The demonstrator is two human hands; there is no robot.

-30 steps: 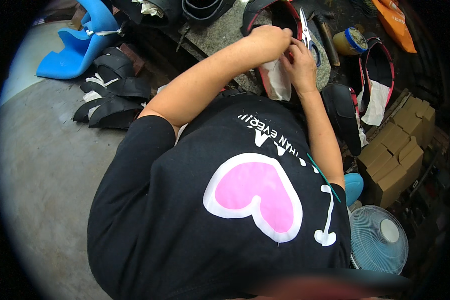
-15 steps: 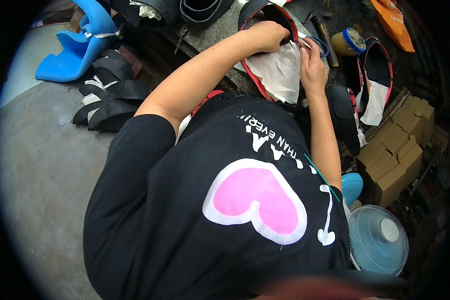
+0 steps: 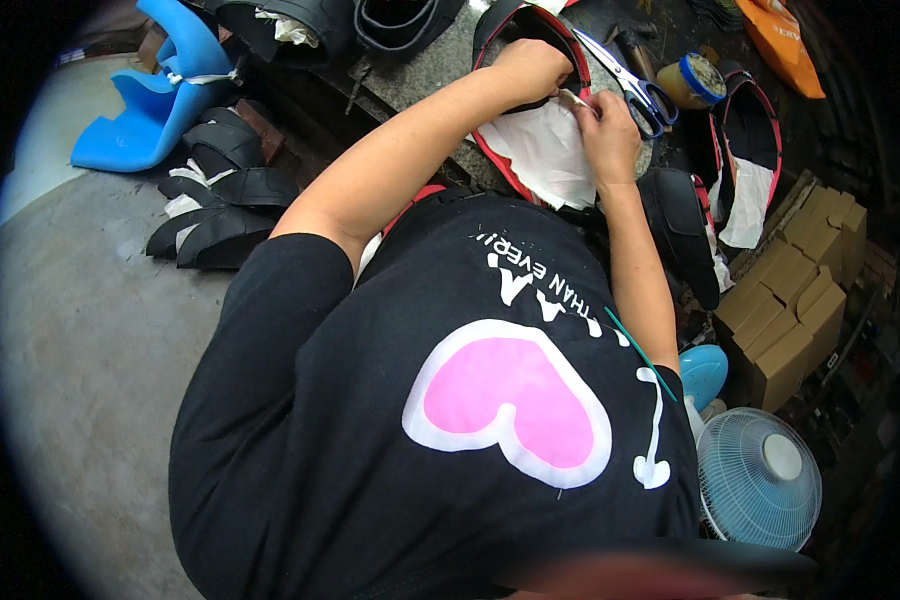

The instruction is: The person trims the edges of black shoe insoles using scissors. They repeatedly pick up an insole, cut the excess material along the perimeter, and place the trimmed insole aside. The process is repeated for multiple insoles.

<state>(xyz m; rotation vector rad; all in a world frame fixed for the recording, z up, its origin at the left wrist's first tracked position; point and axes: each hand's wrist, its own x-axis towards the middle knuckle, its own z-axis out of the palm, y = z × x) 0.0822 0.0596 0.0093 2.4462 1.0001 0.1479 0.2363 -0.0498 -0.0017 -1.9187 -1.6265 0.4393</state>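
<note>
A black shoe upper with red edging and white lining cloth lies in front of me at the top of the head view. My left hand is closed at its opening, gripping the edge, its fingertips partly hidden. With thumb and fingers pinched together, my right hand holds the edge of the white lining, just right of my left hand. Just beyond the right hand are scissors with dark blue handles, lying apart from it with their blades slightly parted.
A blue-lidded jar and another red-edged upper are at the right. Further round stand cardboard boxes and a fan. Stacked black pieces and a blue foam piece sit at the left.
My right hand has shifted left and slightly down onto the lining edge. The scissors, mostly hidden by it before, now show fully. My left hand stays at the opening.
</note>
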